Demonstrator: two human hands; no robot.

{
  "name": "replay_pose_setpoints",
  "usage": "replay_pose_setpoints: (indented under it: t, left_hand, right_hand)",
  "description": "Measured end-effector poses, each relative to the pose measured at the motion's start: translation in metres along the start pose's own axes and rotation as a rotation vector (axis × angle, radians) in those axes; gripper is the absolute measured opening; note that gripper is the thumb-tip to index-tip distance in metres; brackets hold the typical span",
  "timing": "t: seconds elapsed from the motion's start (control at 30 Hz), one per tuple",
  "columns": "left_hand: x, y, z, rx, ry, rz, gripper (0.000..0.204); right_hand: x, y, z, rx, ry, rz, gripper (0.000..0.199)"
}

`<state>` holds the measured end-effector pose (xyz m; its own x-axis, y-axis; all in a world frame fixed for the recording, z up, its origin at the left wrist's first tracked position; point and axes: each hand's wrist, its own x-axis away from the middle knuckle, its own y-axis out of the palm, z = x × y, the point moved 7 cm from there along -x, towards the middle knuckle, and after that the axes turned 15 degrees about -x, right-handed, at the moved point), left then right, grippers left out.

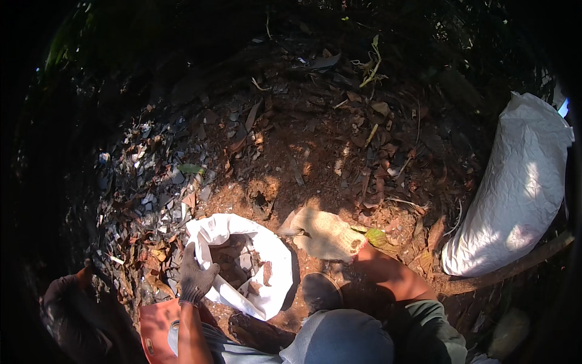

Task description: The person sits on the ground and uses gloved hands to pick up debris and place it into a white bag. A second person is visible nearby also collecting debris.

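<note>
My left hand (197, 279), in a dark grey glove, grips the left rim of a white sack (276, 264). The sack stands open with its rim rolled down, and flat brown and grey pieces (241, 262) lie inside. Just beyond the sack's right side is my right hand (330, 235), in a tan knit glove and low over the reddish soil. Its fingers point left and close on what looks like a flat brown piece (289, 224), whose exact kind I cannot make out.
Broken grey and pale shards (154, 176) cover the ground at left, mixed with dry leaves. A tall, full white sack (515, 194) leans at right beside a curved branch (515, 267). A flat orange-red object (159, 327) is by my left forearm. Dark cloth (73, 321) shows at far left.
</note>
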<state>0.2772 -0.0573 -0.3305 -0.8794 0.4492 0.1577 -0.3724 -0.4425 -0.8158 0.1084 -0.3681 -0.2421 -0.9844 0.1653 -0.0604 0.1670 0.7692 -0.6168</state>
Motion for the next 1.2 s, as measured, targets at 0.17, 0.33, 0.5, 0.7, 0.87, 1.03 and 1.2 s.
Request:
replay_pose_setpoints:
  t: [0.17,0.33,0.5,0.7,0.87,1.03,1.2]
  left_hand:
    - [-0.001,-0.012,0.0,0.047,0.117,0.083,0.067]
    - [0.006,-0.02,-0.05,-0.031,0.158,0.134,0.066]
    - [0.0,-0.01,-0.041,0.034,0.149,0.104,0.067]
    - [0.007,-0.014,-0.043,-0.003,0.08,0.028,0.065]
    - [0.004,-0.011,-0.029,0.029,0.185,0.063,0.066]
    - [0.011,-0.021,-0.028,-0.232,0.231,0.147,0.065]
    - [0.009,-0.011,-0.046,-0.093,0.104,0.078,0.067]
  right_hand:
    - [-0.042,-0.016,0.112,0.359,0.388,-0.013,0.041]
    - [-0.055,-0.061,0.154,0.571,0.606,0.422,0.051]
    - [-0.052,-0.003,0.173,0.415,0.62,0.249,0.044]
    - [-0.05,0.011,0.113,0.307,0.492,0.231,0.055]
    - [-0.061,-0.038,0.144,0.436,0.57,0.391,0.069]
    - [-0.042,0.018,0.122,0.297,0.469,0.223,0.064]
    - [-0.024,-0.024,0.143,0.352,0.454,0.465,0.051]
